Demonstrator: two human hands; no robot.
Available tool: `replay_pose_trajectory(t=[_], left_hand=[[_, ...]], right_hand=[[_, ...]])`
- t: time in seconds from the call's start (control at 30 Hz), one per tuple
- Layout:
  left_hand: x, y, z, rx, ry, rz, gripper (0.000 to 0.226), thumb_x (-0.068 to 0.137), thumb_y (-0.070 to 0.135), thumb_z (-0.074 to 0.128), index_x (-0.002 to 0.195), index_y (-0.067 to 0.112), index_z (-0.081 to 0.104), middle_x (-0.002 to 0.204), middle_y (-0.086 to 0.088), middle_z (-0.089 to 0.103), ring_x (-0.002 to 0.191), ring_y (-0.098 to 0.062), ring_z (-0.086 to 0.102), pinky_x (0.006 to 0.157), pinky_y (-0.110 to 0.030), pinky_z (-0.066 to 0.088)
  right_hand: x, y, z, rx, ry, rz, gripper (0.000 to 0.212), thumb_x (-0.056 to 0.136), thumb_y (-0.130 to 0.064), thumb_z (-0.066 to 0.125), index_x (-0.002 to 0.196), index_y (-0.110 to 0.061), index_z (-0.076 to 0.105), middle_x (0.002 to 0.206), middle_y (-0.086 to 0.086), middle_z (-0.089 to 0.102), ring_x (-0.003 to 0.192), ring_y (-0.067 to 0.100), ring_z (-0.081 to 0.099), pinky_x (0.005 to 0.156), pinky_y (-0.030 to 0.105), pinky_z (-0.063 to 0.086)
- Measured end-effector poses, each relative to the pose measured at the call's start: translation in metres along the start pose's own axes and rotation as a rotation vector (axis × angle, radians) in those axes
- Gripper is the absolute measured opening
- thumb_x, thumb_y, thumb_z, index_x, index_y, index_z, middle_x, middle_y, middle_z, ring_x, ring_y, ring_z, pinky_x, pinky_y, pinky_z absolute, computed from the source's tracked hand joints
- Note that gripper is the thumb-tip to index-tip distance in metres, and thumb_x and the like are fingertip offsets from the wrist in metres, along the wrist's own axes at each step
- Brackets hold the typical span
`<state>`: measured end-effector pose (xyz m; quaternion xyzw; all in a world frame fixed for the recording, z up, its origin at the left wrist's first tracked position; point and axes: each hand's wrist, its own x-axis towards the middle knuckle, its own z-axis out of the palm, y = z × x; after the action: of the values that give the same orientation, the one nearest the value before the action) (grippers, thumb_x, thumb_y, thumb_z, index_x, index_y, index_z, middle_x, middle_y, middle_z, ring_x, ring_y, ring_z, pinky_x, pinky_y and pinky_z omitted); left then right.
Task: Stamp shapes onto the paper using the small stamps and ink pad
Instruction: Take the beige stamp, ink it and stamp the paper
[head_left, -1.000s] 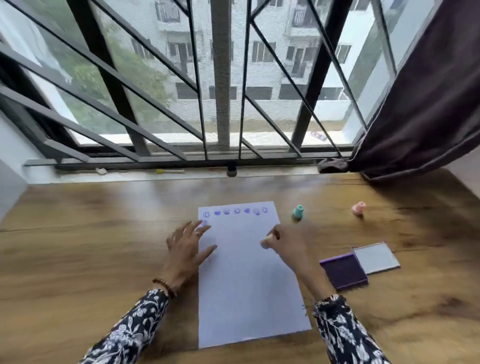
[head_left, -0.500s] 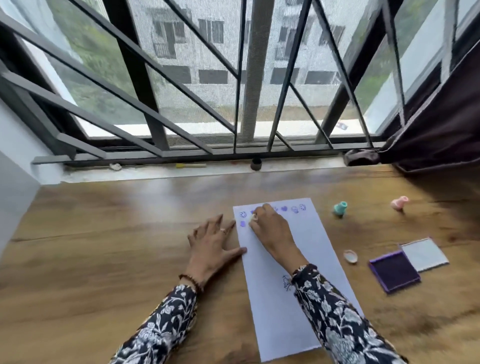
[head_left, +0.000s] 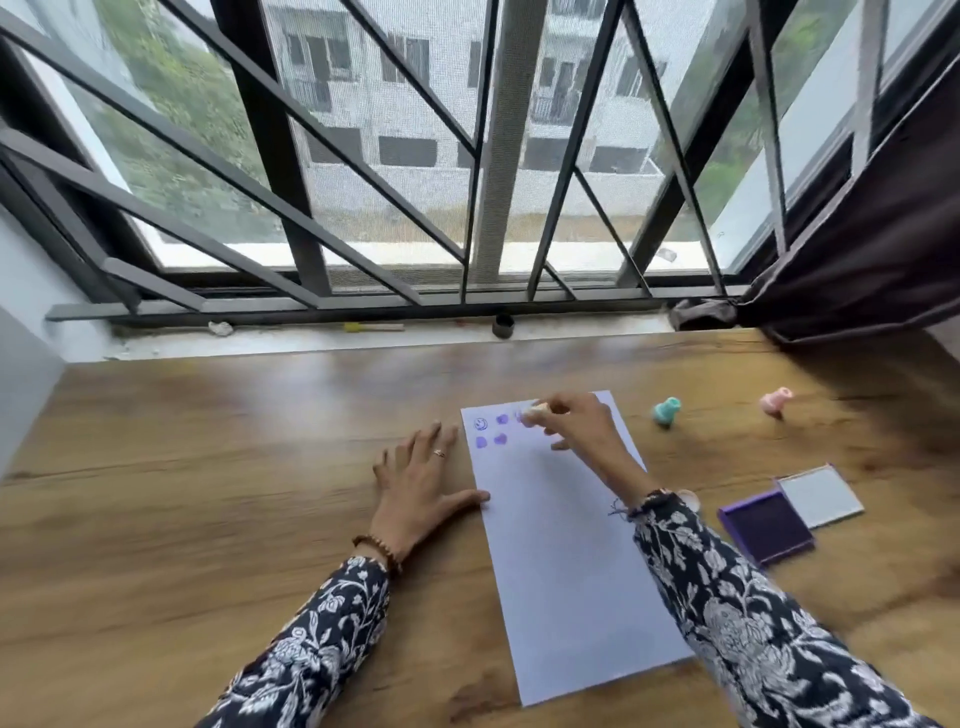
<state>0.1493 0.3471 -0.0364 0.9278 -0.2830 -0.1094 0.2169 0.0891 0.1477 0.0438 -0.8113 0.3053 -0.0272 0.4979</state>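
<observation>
A white sheet of paper lies on the wooden table. Purple stamped shapes sit at its top left corner, in two short rows. My right hand hovers over the paper's top edge, fingers shut on a small pale stamp, which looks lifted slightly above the sheet. My left hand lies flat and open on the table, thumb touching the paper's left edge. The open purple ink pad with its lid sits to the right.
A teal stamp and a pink stamp stand on the table beyond the ink pad. A small pale cap peeks out beside my right wrist. A barred window and a dark curtain close off the far side.
My right hand carried the stamp to the paper's top left, where a second row of purple marks has appeared, then shifted slightly right and up. The camera view swung left.
</observation>
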Motion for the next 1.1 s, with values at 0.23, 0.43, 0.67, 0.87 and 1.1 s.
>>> replay_pose_trajectory(t=[0.23, 0.43, 0.67, 0.87, 1.1], left_hand=[[-0.002, 0.045, 0.001, 0.013, 0.115, 0.169, 0.066, 0.076, 0.055, 0.059, 0.132, 0.031, 0.036, 0.143, 0.003, 0.036, 0.134, -0.02, 0.026, 0.101, -0.039, 0.007], [0.001, 0.158, 0.043, 0.028, -0.071, 0.459, 0.04, 0.087, 0.041, 0.052, 0.124, 0.026, 0.048, 0.128, 0.0, 0.05, 0.124, -0.02, 0.037, 0.099, -0.039, 0.015], [0.016, 0.224, 0.076, 0.028, -0.183, 0.441, 0.04, 0.086, 0.032, 0.055, 0.124, 0.02, 0.048, 0.128, -0.005, 0.048, 0.121, -0.021, 0.039, 0.096, -0.037, 0.019], [0.014, 0.235, 0.083, -0.133, -0.123, 0.429, 0.02, 0.084, 0.024, 0.057, 0.101, 0.016, 0.057, 0.104, -0.005, 0.06, 0.1, -0.02, 0.054, 0.084, -0.029, 0.026], [-0.001, 0.254, 0.075, -0.584, -0.155, 0.307, 0.024, 0.077, 0.004, 0.064, 0.099, 0.014, 0.066, 0.09, -0.009, 0.066, 0.076, -0.009, 0.059, 0.068, -0.005, 0.042]], right_hand=[[-0.039, 0.055, -0.084, 0.368, -0.012, 0.174, 0.006, 0.079, -0.019, 0.069, 0.077, -0.014, 0.07, 0.077, -0.001, 0.067, 0.066, 0.011, 0.059, 0.052, 0.016, 0.052], [-0.065, 0.096, -0.152, 0.463, 0.122, 0.266, 0.007, 0.081, -0.016, 0.068, 0.088, -0.013, 0.069, 0.082, 0.004, 0.068, 0.075, 0.016, 0.062, 0.051, 0.014, 0.055], [-0.07, 0.134, -0.191, 0.54, 0.118, 0.291, 0.004, 0.082, -0.01, 0.065, 0.08, -0.012, 0.068, 0.073, 0.005, 0.066, 0.061, 0.013, 0.06, 0.048, 0.015, 0.054], [-0.07, 0.149, -0.193, 0.436, 0.059, 0.158, 0.003, 0.077, -0.013, 0.071, 0.077, -0.015, 0.071, 0.082, 0.01, 0.069, 0.076, 0.017, 0.063, 0.062, 0.019, 0.055], [-0.068, 0.127, -0.186, 0.011, 0.017, -0.141, 0.007, 0.074, -0.03, 0.073, 0.08, -0.032, 0.072, 0.084, -0.01, 0.069, 0.082, 0.001, 0.065, 0.076, 0.024, 0.052]])
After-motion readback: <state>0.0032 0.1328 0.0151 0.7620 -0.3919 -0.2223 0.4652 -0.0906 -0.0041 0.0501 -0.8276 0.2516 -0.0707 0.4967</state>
